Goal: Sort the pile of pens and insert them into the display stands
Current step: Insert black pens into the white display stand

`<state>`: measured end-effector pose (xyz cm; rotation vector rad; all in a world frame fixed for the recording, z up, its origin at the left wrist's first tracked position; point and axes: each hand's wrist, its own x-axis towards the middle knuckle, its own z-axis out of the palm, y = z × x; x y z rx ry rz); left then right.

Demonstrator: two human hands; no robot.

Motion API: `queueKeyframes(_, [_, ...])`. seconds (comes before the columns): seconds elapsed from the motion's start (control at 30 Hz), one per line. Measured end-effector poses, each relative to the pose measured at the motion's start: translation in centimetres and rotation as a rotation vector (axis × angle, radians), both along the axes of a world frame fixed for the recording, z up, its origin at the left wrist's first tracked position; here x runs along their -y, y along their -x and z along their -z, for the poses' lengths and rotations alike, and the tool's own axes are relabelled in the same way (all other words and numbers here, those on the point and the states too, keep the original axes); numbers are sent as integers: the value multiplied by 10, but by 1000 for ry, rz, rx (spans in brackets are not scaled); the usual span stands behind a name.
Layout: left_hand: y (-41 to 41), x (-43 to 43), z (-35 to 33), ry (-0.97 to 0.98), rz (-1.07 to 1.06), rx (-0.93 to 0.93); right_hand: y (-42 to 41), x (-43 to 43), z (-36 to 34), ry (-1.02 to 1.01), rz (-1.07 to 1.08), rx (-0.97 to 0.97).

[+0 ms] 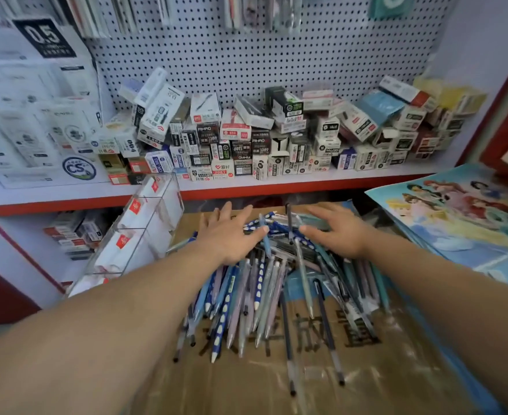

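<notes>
So, progress: barely begun, I'd judge; your display stand [139,232] shows no pens in its compartments, so all the sorting is left.
Pens: the pile of pens [261,295] lies loose on the cardboard box [366,369], just right of the stand.
Left: your left hand [231,235] lies flat on the heap, fingers spread, gripping nothing.
Right: your right hand [336,232] likewise, palm down.
Materials: slim smooth plastic barrels, blue, grey, pink, some white-dotted; clear rigid stand; matte taped card.
</notes>
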<state>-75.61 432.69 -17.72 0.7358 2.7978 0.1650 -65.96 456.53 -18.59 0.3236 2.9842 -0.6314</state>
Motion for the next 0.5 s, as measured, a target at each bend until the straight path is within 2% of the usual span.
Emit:
queueKeyframes(0.17, [27,-7,10,107,14,11,39,1,4,-47,-95,135])
queueKeyframes(0.27, [28,-5,16,100,71,45,48,4,7,-42,-157,174])
queueKeyframes(0.5, [19,-4,16,82,151,59,38,9,18,-35,-204,95])
